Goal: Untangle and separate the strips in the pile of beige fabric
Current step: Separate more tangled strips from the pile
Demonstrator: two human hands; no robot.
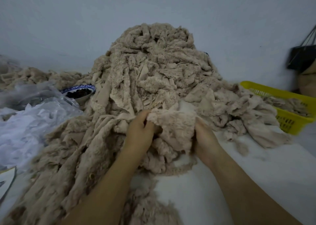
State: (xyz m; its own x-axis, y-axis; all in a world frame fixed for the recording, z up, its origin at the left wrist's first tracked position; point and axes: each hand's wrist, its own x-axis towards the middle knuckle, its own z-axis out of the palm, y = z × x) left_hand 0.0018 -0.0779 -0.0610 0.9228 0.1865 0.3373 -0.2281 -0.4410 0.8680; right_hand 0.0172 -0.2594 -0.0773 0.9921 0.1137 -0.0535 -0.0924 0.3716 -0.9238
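Head view, left hand (pixel 140 130), right hand (pixel 205 139), apparently gripping fleecy beige strip (pixel 174 122)

A single wide-angle view, worn on the person's head, looks forward and down. The left hand (pixel 140 130) and right hand (pixel 205 139) are close, toward 6 o'clock. The fabric pile (pixel 153 67) fills the centre, the wall (pixel 68 19) rises at 12 o'clock, and a yellow basket (pixel 290 95) sits at 3 o'clock.

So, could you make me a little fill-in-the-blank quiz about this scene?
1. The left hand and the right hand both grip a ____ fabric piece.
2. The basket on the right is ____.
3. The blue-rimmed bowl sits to the ____ of the pile.
Missing words: beige, yellow, left.
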